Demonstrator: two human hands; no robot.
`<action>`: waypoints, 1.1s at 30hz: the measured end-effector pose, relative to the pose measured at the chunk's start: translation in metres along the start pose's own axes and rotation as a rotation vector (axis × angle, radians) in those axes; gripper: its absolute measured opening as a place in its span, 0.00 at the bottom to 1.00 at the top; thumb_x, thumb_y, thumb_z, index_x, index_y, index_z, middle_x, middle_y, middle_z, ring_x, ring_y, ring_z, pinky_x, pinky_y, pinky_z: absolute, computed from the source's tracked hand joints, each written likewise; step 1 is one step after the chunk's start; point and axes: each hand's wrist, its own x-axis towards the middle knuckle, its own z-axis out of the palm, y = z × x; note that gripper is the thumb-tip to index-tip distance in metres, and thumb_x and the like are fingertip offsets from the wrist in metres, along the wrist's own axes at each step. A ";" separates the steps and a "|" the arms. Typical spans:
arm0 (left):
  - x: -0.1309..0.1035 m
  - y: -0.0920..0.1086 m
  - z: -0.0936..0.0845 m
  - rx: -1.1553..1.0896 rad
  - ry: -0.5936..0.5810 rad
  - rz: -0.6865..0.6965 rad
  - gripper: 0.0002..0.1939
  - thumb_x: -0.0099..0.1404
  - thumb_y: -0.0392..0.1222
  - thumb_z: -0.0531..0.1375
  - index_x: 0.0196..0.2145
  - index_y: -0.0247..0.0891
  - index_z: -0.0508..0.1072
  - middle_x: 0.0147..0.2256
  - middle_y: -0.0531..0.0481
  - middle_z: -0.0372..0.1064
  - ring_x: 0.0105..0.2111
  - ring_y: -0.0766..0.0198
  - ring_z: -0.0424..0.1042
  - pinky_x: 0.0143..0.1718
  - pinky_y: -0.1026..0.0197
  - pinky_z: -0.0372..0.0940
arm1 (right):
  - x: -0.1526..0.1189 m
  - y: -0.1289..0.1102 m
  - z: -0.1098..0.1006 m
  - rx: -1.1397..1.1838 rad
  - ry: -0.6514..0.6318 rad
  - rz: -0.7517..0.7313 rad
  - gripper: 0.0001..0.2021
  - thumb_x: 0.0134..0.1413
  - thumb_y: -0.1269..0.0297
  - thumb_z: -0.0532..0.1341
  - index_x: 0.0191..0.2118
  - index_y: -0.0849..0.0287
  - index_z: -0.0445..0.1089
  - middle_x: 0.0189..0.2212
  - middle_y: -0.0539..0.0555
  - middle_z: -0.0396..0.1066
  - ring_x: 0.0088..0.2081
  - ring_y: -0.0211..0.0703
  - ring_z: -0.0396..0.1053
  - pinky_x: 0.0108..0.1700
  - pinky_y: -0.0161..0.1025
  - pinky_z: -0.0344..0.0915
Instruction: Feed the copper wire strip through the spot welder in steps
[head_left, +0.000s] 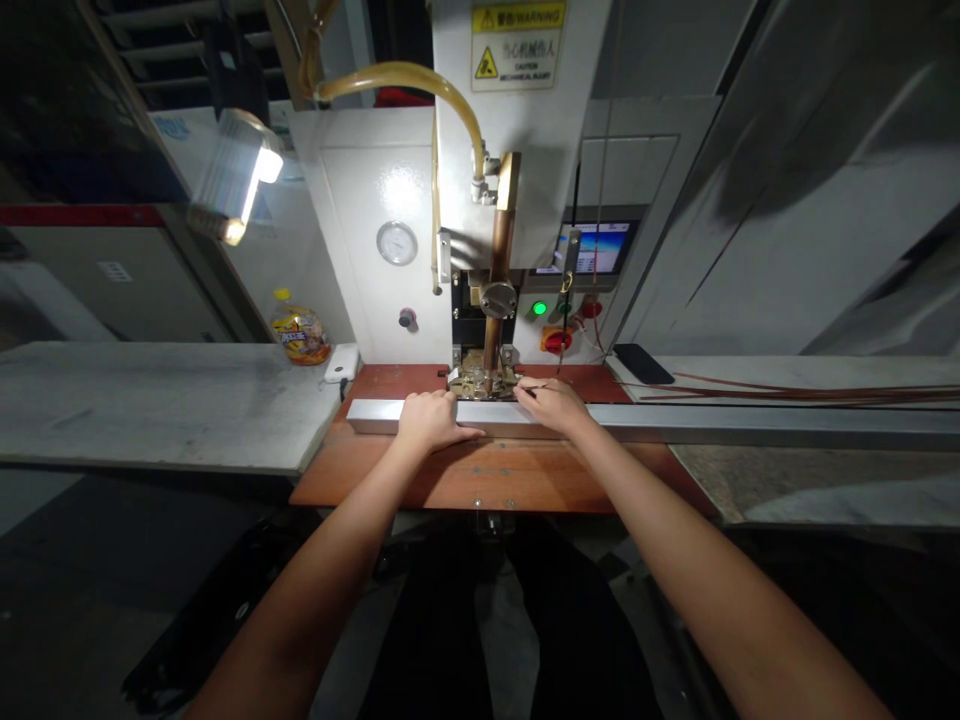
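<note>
A long silver metal bar (712,420) lies across the reddish-brown worktable (450,480), in front of a machine. My left hand (431,420) rests over the bar near its left end, fingers on top and thumb along the front side; it is closed on the bar. My right hand (551,402) is at the right of the copper-coloured electrode (493,345), its fingers pinched on a thin wire or rod at the back edge of the bar. The metal fixture (476,375) under the electrode sits just behind the bar, between my hands.
Several thin brown rods (787,393) and a black phone (643,364) lie on the right side table. A yellow-capped bottle (300,330) and a white box (343,363) stand at left. A lit lamp (236,180) hangs at upper left; a screen (600,247) glows at right.
</note>
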 end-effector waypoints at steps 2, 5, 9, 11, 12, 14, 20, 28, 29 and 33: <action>0.001 0.000 0.000 -0.005 -0.017 -0.002 0.42 0.48 0.80 0.52 0.40 0.38 0.72 0.41 0.39 0.75 0.43 0.47 0.73 0.43 0.53 0.61 | 0.000 0.000 0.000 0.004 -0.001 0.005 0.19 0.65 0.56 0.46 0.42 0.52 0.73 0.41 0.52 0.78 0.42 0.41 0.72 0.42 0.34 0.59; 0.001 -0.001 0.001 -0.017 -0.034 0.015 0.43 0.47 0.81 0.52 0.40 0.38 0.71 0.41 0.39 0.74 0.44 0.46 0.73 0.44 0.52 0.60 | -0.001 -0.001 0.000 0.012 0.002 0.008 0.19 0.65 0.56 0.46 0.41 0.52 0.73 0.41 0.52 0.77 0.42 0.42 0.72 0.42 0.34 0.59; 0.001 -0.007 -0.001 -0.037 -0.045 0.053 0.47 0.43 0.80 0.57 0.47 0.37 0.68 0.47 0.37 0.69 0.46 0.44 0.71 0.47 0.50 0.61 | -0.001 0.000 0.000 0.018 0.008 0.008 0.18 0.65 0.56 0.46 0.41 0.51 0.73 0.42 0.52 0.77 0.42 0.42 0.72 0.41 0.34 0.60; 0.000 -0.011 -0.002 -0.050 -0.037 0.050 0.48 0.43 0.75 0.61 0.52 0.38 0.64 0.51 0.37 0.65 0.47 0.45 0.70 0.48 0.51 0.61 | -0.002 0.000 0.000 0.016 0.011 0.004 0.18 0.65 0.56 0.46 0.41 0.52 0.74 0.42 0.52 0.77 0.42 0.42 0.72 0.42 0.34 0.60; -0.001 -0.013 -0.003 -0.059 -0.031 0.043 0.47 0.44 0.73 0.62 0.52 0.38 0.63 0.52 0.37 0.64 0.47 0.46 0.70 0.47 0.52 0.62 | -0.002 0.000 0.000 0.015 0.012 0.003 0.18 0.65 0.56 0.47 0.40 0.52 0.74 0.42 0.52 0.77 0.42 0.42 0.72 0.42 0.34 0.60; -0.002 -0.016 -0.003 -0.067 -0.025 0.041 0.43 0.45 0.71 0.64 0.51 0.38 0.63 0.51 0.38 0.65 0.47 0.48 0.70 0.46 0.54 0.62 | -0.002 0.000 0.000 0.014 0.011 -0.001 0.18 0.65 0.57 0.47 0.41 0.52 0.73 0.42 0.52 0.77 0.43 0.42 0.72 0.43 0.34 0.60; -0.006 -0.017 -0.003 0.020 -0.022 0.045 0.35 0.51 0.72 0.59 0.41 0.38 0.68 0.43 0.37 0.72 0.47 0.44 0.70 0.46 0.50 0.61 | -0.002 -0.002 -0.002 0.006 -0.004 0.003 0.18 0.65 0.57 0.46 0.42 0.52 0.74 0.43 0.53 0.77 0.44 0.42 0.72 0.45 0.35 0.60; -0.008 -0.015 -0.007 0.031 -0.048 0.020 0.36 0.50 0.75 0.57 0.40 0.39 0.69 0.40 0.39 0.75 0.44 0.45 0.73 0.43 0.52 0.62 | -0.003 -0.003 -0.002 0.014 0.008 0.000 0.18 0.65 0.58 0.47 0.42 0.53 0.74 0.44 0.53 0.77 0.44 0.42 0.72 0.44 0.35 0.60; -0.008 -0.015 -0.007 0.037 -0.041 0.022 0.36 0.50 0.75 0.57 0.40 0.39 0.69 0.40 0.39 0.75 0.44 0.45 0.73 0.42 0.52 0.62 | -0.004 -0.004 -0.002 0.016 0.008 0.004 0.18 0.65 0.58 0.47 0.42 0.52 0.74 0.44 0.53 0.77 0.44 0.42 0.72 0.44 0.35 0.60; -0.007 -0.017 -0.005 0.045 -0.018 0.042 0.36 0.50 0.75 0.57 0.39 0.38 0.69 0.38 0.38 0.75 0.42 0.45 0.74 0.41 0.52 0.62 | -0.004 -0.005 -0.003 0.009 0.010 0.010 0.18 0.65 0.58 0.47 0.42 0.52 0.74 0.44 0.52 0.77 0.44 0.41 0.72 0.44 0.34 0.60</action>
